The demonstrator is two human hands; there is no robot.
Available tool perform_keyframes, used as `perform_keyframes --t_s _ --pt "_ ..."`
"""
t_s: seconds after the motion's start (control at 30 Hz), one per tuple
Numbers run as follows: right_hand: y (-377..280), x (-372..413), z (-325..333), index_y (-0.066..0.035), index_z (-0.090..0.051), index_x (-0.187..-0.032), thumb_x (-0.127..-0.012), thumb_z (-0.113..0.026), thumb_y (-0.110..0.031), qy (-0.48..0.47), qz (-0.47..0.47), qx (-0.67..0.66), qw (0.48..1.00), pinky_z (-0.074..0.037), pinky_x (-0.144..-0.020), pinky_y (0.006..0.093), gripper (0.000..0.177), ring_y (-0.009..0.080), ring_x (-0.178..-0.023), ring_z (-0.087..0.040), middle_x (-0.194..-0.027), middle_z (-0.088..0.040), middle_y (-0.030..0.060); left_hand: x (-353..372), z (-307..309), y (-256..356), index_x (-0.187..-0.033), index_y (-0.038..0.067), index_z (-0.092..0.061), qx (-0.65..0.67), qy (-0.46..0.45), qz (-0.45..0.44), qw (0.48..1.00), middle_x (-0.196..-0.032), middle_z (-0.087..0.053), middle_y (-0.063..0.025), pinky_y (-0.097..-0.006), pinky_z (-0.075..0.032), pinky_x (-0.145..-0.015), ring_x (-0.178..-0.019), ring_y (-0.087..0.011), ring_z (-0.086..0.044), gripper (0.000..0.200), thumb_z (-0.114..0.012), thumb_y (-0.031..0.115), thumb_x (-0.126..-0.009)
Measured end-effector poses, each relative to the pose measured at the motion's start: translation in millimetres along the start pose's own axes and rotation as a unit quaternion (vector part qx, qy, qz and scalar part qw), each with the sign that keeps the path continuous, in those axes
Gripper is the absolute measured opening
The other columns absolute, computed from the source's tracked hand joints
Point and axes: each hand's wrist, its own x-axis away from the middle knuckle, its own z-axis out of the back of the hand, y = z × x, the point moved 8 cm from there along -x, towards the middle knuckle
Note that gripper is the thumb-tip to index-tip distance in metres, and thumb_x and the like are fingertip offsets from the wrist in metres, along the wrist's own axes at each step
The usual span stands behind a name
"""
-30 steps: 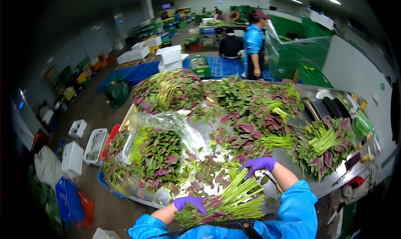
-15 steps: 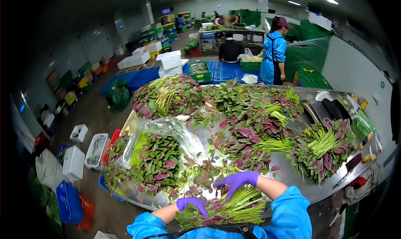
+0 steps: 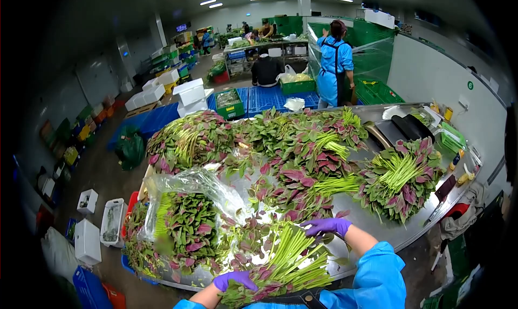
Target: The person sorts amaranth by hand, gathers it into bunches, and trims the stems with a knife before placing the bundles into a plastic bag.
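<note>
A loose bunch of green-stemmed, red-and-green leafy vegetable (image 3: 286, 260) lies at the near edge of the metal table, stems pointing right. My left hand (image 3: 236, 280), in a purple glove, is wrapped round its leafy left side. At the upper right of the bunch is my right hand (image 3: 326, 227), also gloved, fingers spread near the stems and holding nothing that shows. Left of the bunch, more greens (image 3: 191, 222) stand packed in a clear plastic bag (image 3: 210, 184). Scattered leaves lie between bag and bunch.
Piled greens (image 3: 189, 139) cover the table's far side. A large bunch (image 3: 402, 174) sits at right, near a dark-red blade (image 3: 445, 188). Blue pallets (image 3: 267, 99) and a person in blue (image 3: 334, 63) are beyond the table. White boxes (image 3: 87, 241) stand on the floor at left.
My right hand has moved right and slightly up, off the leaves. The bunch's stems have spread and tilt upward more. The view has shifted, and the person in blue has turned, raising an arm.
</note>
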Motion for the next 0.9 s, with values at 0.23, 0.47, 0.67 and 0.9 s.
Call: perform_keyframes --t_s 0.23,0.47,0.67,0.9 --pt "-22 33 -13 -0.002 -0.036 -0.131 -0.068 -0.064 -0.001 0.001 0.15 -0.114 0.982 -0.045 -0.067 0.0229 0.069 0.0112 -0.071 -0.057 -0.08 -0.061 0.0052 -12 19 -59 -0.124 0.0 -0.045 -0.085 -0.075 -0.019 0.993 -0.11 -0.058 -0.0138 -0.0293 -0.047 -0.085 -0.095 -0.0194 -0.059 0.042 -0.054 0.012 -0.084" --pt "67 -2 -69 0.005 -0.049 -0.116 -0.074 -0.064 -0.005 -0.086 0.002 -0.224 0.971 -0.046 -0.084 0.0282 0.045 0.0181 -0.091 -0.06 -0.1 -0.063 0.0118 -5 7 -58 -0.125 0.0 -0.043 -0.04 -0.042 -0.056 0.997 -0.113 -0.056 -0.014 -0.0296 -0.046 -0.087 -0.097 -0.0198 -0.058 0.043 -0.053 0.012 -0.085" --pt "65 -19 -104 0.005 -0.053 -0.111 -0.075 -0.064 -0.006 -0.126 0.05 -0.185 0.973 -0.045 -0.085 0.0285 0.04 0.0178 -0.092 -0.06 -0.1 -0.063 0.0113 -3 11 -58 -0.126 0.0 -0.041 -0.013 -0.023 -0.038 0.999 -0.115 -0.054 -0.0141 -0.0299 -0.045 -0.088 -0.099 -0.0202 -0.057 0.043 -0.052 0.012 -0.086" --pt "70 -17 -88 0.004 -0.057 -0.106 -0.075 -0.065 -0.009 -0.132 0.077 -0.126 0.98 -0.045 -0.085 0.0287 0.034 0.0174 -0.093 -0.059 -0.1 -0.063 0.0108 -4 8 -56 -0.127 0.001 -0.039 0.001 -0.011 -0.029 1.0 -0.117 -0.052 -0.0143 -0.0302 -0.043 -0.09 -0.101 -0.0206 -0.055 0.044 -0.051 0.012 -0.086"
